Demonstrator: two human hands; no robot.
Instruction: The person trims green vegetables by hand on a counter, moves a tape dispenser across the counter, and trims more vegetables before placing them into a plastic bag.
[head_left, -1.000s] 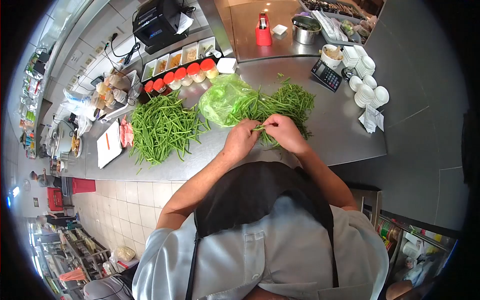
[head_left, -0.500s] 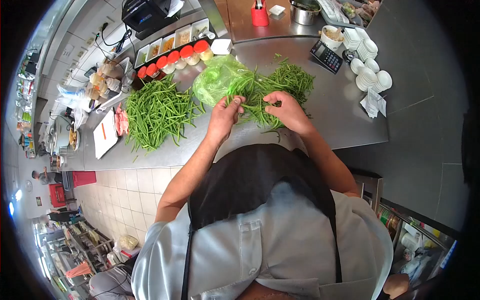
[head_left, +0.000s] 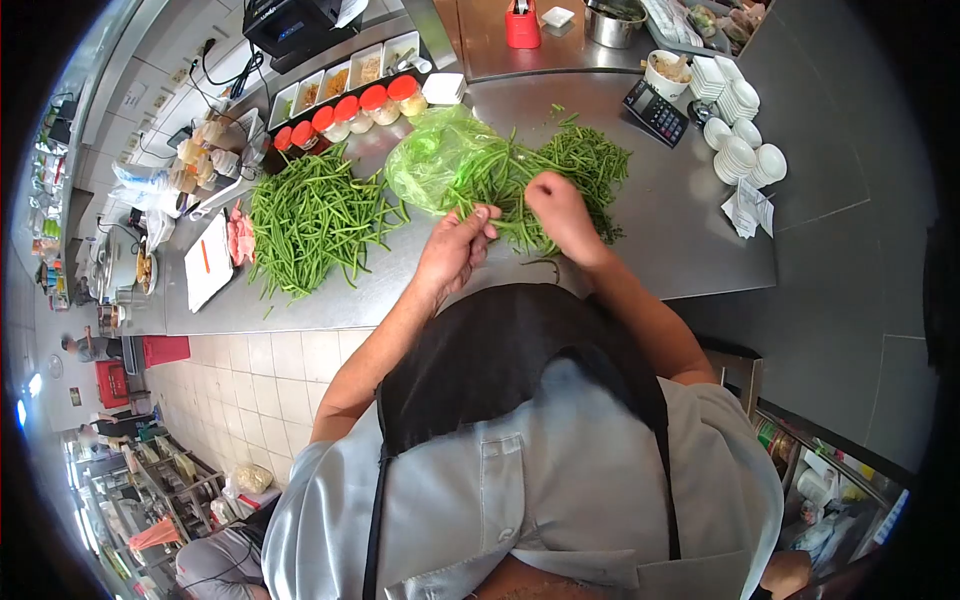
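Change: a second ago both hands meet fingertip to fingertip over the green beans; now they're apart. Left hand [head_left: 455,245] sits low by the near edge of the green plastic bag [head_left: 430,160]; right hand [head_left: 562,212] has shifted slightly away from us over the last half second, onto the near side of the right bean pile [head_left: 590,160], slightly blurred. For the handling, we read this as a gap between two-handed contacts.

Grip: left thumb lies close to its curled fingers; we can't tell if a bean is pinched. Right fingers curl under, tips hidden, so we can't tell there either.

Beans: left bean pile [head_left: 315,225] and right pile both on the steel counter [head_left: 700,240], bag between, some beans against it.

Text: black machine [head_left: 295,30] carries pale lettering, not readable. Calculator [head_left: 655,113] keys too small. Paper slips [head_left: 748,208] look printed, nothing legible. White sheet [head_left: 208,270] shows an orange-red stripe; no words we can make out.
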